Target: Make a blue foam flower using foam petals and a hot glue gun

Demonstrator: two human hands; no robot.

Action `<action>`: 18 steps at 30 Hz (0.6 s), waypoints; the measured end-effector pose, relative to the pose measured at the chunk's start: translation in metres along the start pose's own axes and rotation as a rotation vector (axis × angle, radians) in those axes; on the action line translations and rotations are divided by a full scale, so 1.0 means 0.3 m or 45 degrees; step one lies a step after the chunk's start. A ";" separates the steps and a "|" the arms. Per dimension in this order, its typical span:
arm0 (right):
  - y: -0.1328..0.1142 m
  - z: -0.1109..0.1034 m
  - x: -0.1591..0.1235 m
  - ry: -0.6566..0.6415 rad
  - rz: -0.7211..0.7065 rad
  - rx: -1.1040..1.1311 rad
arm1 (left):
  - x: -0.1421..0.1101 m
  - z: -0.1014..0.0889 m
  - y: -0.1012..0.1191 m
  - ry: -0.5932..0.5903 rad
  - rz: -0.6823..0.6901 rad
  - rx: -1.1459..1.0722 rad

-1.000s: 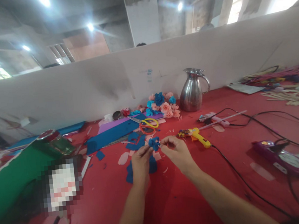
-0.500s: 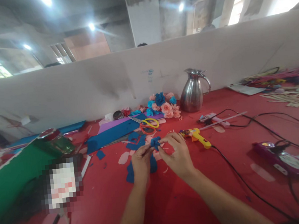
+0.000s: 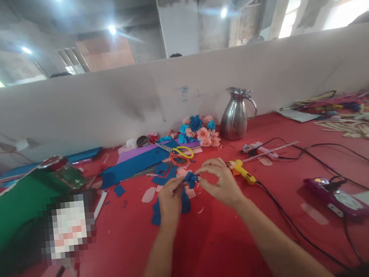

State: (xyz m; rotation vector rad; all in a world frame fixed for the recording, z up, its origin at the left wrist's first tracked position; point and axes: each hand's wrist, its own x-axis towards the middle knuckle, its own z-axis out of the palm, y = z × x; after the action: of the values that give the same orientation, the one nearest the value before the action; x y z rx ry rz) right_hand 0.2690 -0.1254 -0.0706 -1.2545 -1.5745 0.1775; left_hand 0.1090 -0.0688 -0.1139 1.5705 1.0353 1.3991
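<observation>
A small blue paper flower (image 3: 191, 180) is held up over the red table, between my two hands. My left hand (image 3: 171, 197) pinches it from the left, fingers closed at its base. From the right, the thumb and forefinger of my right hand (image 3: 220, 182) close on the edge of its petals. Beneath and behind the hands lie cut pieces of blue paper (image 3: 186, 203) and pale pink scraps (image 3: 148, 195). Scissors (image 3: 182, 152) with yellow and orange handles rest beyond them on a blue paper strip (image 3: 135, 166).
A yellow glue gun (image 3: 244, 172) lies right of my right hand, its cord trailing forward. Farther right is a purple power strip (image 3: 339, 200). At the back stand a metal jug (image 3: 233, 116) and a bunch of pink and blue paper flowers (image 3: 203, 134). A glass jar (image 3: 67, 173) is left.
The view has shifted slightly, so the table things sit a little farther left. My right fingers have shifted on the flower's edge; the left hand keeps its pinch.
</observation>
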 end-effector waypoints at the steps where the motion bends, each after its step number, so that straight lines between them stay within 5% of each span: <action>1: 0.005 -0.007 0.004 -0.020 0.005 0.021 | 0.003 -0.004 0.001 -0.024 0.011 0.021; 6: 0.018 -0.011 0.005 -0.075 0.039 0.053 | 0.016 -0.018 -0.004 -0.137 0.005 0.037; 18: -0.008 0.011 0.002 0.001 0.024 0.127 | -0.004 0.007 0.061 -0.147 -0.299 -0.187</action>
State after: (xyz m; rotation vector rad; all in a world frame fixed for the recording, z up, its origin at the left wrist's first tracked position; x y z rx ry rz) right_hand 0.2650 -0.1246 -0.0700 -1.1913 -1.5349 0.2645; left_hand 0.1124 -0.0766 -0.0975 1.3593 0.9896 1.1826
